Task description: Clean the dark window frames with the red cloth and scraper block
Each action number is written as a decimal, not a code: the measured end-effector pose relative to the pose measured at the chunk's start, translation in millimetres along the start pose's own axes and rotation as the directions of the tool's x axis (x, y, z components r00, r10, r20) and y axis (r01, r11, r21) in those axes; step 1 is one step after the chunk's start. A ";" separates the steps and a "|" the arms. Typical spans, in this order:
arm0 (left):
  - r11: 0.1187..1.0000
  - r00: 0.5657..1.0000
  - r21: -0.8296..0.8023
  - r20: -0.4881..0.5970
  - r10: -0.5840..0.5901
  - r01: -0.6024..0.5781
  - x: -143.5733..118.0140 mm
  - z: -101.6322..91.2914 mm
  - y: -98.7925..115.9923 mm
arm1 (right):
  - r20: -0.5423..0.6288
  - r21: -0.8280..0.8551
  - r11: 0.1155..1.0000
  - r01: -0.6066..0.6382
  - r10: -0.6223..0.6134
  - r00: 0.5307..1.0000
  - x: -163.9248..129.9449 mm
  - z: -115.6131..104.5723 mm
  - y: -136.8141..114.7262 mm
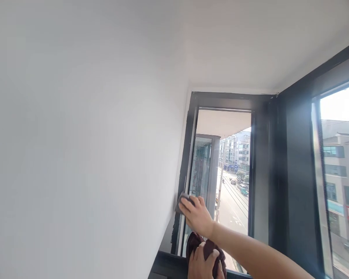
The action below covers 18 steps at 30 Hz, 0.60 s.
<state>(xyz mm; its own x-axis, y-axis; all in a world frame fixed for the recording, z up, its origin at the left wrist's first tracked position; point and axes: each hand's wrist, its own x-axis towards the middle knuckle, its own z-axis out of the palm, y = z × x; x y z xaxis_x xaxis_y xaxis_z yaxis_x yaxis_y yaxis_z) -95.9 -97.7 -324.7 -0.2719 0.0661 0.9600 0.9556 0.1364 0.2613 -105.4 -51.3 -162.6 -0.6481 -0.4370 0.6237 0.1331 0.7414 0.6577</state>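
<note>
Nearest, bottom centre of frame: left hand (204, 263) bunched tight round a dark maroon cloth (195, 243), grip closed on it, fingers wrapped over the wad. It sits just above the dark sill (165, 267) at the bottom edge; can't tell if the cloth touches it.

Just above, lower centre: right hand (197, 215), arm coming in from the lower right corner, palm flat over a small grey pad (184, 200). Grip narrow, fingers pressing the pad vs. the dark window frame (189, 155) right where it meets the white wall (84, 155). Only the pad's upper left corner shows; rest is under the fingers.

Beyond, centre: tall glass pane (232, 166), street w/ cars and buildings far below. Right side of frame: thick dark post (291, 162), then a 2nd window (341, 166). White ceiling (221, 46) across the top.

Risks, as I judge it: pad sits right on the frame/wall seam, so a drift left could smear or scuff the white paint. Flat-hand hold is loose-ish, so the pad could slip out & drop. Can't tell if the sash is open; if so, a dropped pad or cloth goes to the street. Arm is stretched well out, so a lean could cost balance.
</note>
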 end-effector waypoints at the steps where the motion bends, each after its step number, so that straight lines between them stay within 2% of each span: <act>1: 1.000 1.000 -0.007 -0.013 0.009 -0.009 0.5 -0.8 1.0 | 0.054 0.032 0.992 0.125 -0.127 0.991 -12.1 3.8 -7.2; 3: 1.000 1.000 -0.015 -0.018 0.006 -0.007 1.3 -3.9 3.4 | 0.129 0.078 0.959 0.272 -0.280 0.951 -8.8 -5.1 0.7; 4: 1.000 1.000 -0.015 -0.010 -0.001 0.001 1.6 -5.7 4.5 | 0.142 0.076 0.961 0.265 -0.274 0.951 4.7 -15.6 13.2; 5: 1.000 1.000 -0.013 0.001 -0.007 0.007 2.0 -7.2 5.3 | 0.140 0.053 0.976 0.210 -0.216 0.966 23.3 -27.6 28.7; 7: 1.000 1.000 -0.005 0.027 -0.005 0.005 3.6 -8.7 5.8 | 0.082 -0.026 1.000 -0.013 0.015 0.997 63.3 -48.2 59.1; 9: 1.000 0.999 -0.010 0.048 0.002 -0.001 7.8 -8.3 5.3 | 0.026 -0.064 0.980 -0.189 0.191 0.981 88.7 -55.5 75.1; 10: 1.000 0.998 -0.022 0.059 -0.002 0.003 11.0 -8.1 5.2 | 0.012 -0.066 0.970 -0.236 0.237 0.971 91.5 -53.1 75.1; 12: 0.997 0.996 -0.075 0.091 -0.025 0.031 18.0 -9.8 6.7 | 0.021 -0.042 0.973 -0.229 0.230 0.973 77.7 -39.2 60.2; 14: 0.985 0.994 -0.156 0.090 -0.059 0.072 20.8 -18.2 11.8 | 0.068 0.000 0.993 -0.122 0.121 0.990 47.6 -20.2 34.7; 16: 0.965 0.991 -0.234 0.090 -0.100 0.119 12.8 -36.6 20.6 | 0.108 0.032 0.999 -0.018 0.015 0.994 15.4 -3.5 9.5; 18: 0.937 0.977 -0.287 0.131 -0.168 0.199 -8.4 -66.5 31.0 | 0.132 0.040 0.999 0.013 -0.019 0.991 -10.1 8.5 -9.5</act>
<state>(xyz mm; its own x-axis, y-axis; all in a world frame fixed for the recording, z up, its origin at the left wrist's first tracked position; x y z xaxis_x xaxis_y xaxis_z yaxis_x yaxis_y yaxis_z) -56.4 -159.7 -318.0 -0.4408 0.1710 0.8812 0.8738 -0.1427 0.4648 -106.5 -49.6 -178.7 -0.7438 -0.3796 0.5502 0.0941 0.7554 0.6484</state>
